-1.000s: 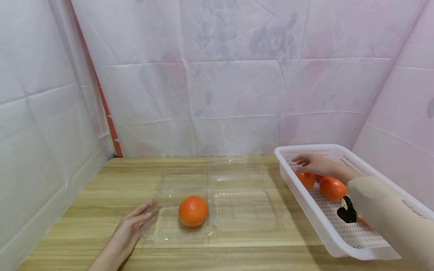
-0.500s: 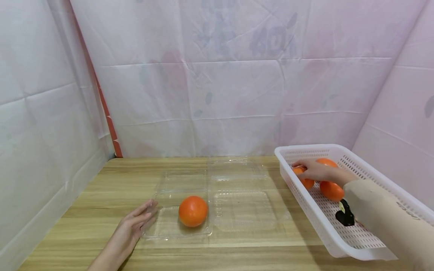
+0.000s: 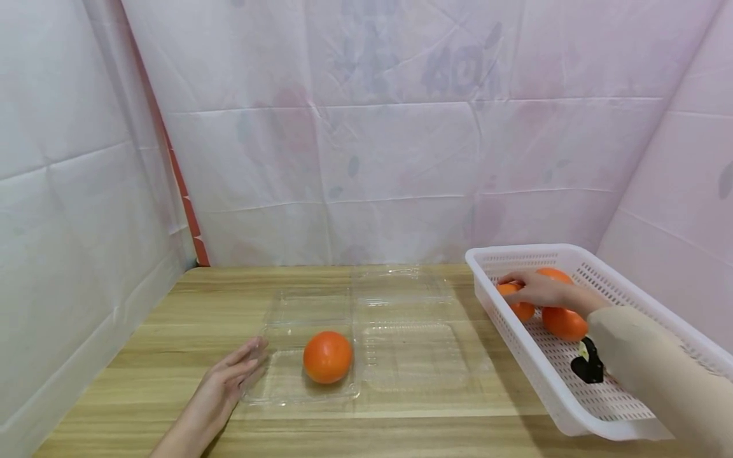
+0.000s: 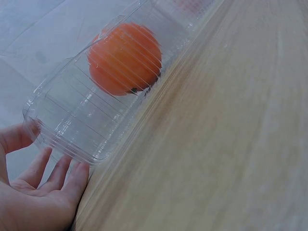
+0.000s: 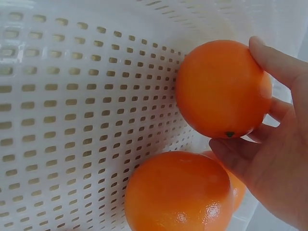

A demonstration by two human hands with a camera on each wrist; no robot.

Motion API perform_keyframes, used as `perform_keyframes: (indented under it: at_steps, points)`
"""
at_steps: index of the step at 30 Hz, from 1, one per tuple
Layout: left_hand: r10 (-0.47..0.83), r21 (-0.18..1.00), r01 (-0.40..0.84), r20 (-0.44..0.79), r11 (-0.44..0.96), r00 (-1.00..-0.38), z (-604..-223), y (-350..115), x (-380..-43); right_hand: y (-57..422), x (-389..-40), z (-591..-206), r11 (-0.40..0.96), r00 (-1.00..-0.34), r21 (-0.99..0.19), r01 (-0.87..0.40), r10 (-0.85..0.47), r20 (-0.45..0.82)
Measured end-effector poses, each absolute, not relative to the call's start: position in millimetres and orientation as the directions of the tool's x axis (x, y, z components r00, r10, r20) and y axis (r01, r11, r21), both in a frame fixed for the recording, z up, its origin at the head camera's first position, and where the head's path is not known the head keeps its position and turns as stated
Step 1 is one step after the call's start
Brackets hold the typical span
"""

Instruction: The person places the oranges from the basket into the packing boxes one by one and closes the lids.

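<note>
In the head view a clear plastic clamshell box (image 3: 280,375) lies unfolded on the wooden table, with one orange (image 3: 328,357) in its near left compartment. My left hand (image 3: 226,381) touches the left end of the box, fingers spread loosely along its side; the left wrist view has the thumb (image 4: 30,131) at the rim. Over at the right, my right hand (image 3: 538,289) reaches into a white perforated basket (image 3: 518,350) and holds an orange (image 5: 224,89) between thumb and fingers. Another orange (image 5: 178,192) sits just beside it, partly covering one more.
The basket's raised walls surround my right hand, and its long side faces the box. Pale printed sheets (image 3: 401,159) hang behind the table and on both sides. A black device (image 3: 588,361) shows at the right wrist.
My right hand has come down onto the orange at the basket's left wall and taken hold of it, uncovering the orange behind. The left hand and the boxed orange stay in place.
</note>
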State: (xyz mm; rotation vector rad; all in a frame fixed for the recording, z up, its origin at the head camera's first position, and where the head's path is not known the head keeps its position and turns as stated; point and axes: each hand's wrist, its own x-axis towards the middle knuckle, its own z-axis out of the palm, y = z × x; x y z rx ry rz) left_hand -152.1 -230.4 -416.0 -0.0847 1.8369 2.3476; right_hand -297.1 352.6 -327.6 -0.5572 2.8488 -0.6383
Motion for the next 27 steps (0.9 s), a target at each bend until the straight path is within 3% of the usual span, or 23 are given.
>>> perform_keyframes:
  at_steps: [8, 21, 27]
  points:
    - [0.080, 0.956, -0.169, -0.154, -0.240, -0.985, -418, -230, -154, 343, -280, -306, 0.849, -0.927, -0.435, -0.299, -0.366, -0.078]
    - [0.092, 0.959, -0.161, -0.143, -0.232, -0.985, -412, -232, -154, 346, -269, -272, 0.873, -0.934, -0.340, -0.350, -0.351, 0.061]
    - [0.097, 0.959, -0.155, -0.135, -0.237, -0.986, -413, -232, -154, 343, -258, -254, 0.864, -0.938, -0.368, -0.344, -0.330, 0.104]
